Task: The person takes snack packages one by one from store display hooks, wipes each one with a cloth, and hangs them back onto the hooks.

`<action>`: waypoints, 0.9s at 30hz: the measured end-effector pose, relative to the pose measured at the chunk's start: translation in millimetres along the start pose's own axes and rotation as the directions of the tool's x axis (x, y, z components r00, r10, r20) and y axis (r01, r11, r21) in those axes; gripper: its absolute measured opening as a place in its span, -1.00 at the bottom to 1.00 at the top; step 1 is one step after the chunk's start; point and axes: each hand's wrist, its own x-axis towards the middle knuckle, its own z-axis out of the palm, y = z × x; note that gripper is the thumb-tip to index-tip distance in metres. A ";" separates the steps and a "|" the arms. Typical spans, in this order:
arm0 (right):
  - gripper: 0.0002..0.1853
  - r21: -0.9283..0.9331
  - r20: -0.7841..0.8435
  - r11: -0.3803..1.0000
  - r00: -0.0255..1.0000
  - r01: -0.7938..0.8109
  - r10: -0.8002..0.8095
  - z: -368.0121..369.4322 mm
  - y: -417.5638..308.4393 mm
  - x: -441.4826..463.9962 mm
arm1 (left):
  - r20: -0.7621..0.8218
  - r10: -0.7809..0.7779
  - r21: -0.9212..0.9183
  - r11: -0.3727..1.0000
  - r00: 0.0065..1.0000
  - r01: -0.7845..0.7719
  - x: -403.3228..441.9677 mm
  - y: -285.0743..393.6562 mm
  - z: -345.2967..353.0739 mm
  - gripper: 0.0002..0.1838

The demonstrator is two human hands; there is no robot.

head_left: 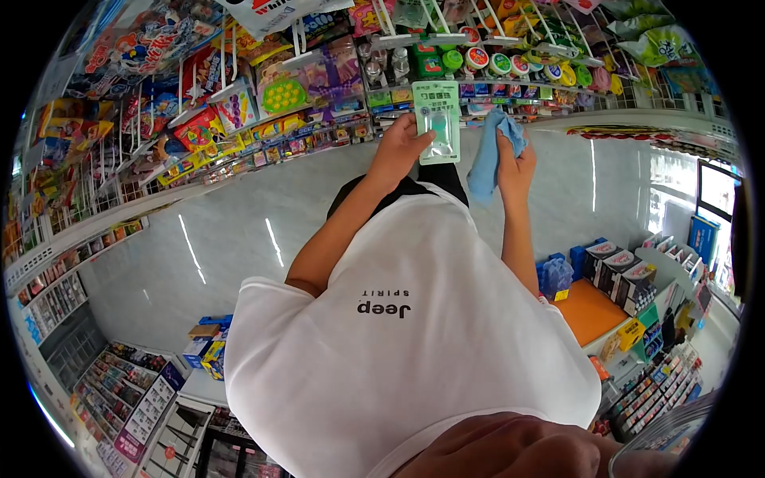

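Observation:
My left hand [398, 151] is closed on a pale green blister pack [437, 99], thumb on its front and the other fingers behind it. The pack stands upright, with printed characters at the top and a clear plastic bubble lower down. To its right, my right hand [516, 166] grips a light blue cloth [484, 166]. The cloth hangs down from the fingers, and part of it is bunched above them. Both hands are in front of the shelves, apart from each other.
Snack bags [143, 52] hang from hooks at the upper left. Round colourful tubs [500, 64] line a shelf ahead. Grey floor [231, 231] lies around me. Behind on the right is an orange counter [591, 312] with dark boxes [620, 271]; more racks [111, 398] stand behind left.

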 end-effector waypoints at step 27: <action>-0.61 -0.256 0.169 0.902 0.935 0.348 -0.312 23.5 -25.2 -3.9 | 0.116 0.127 -0.038 0.992 0.985 -0.124 -9.8 16.4 18.4 -0.66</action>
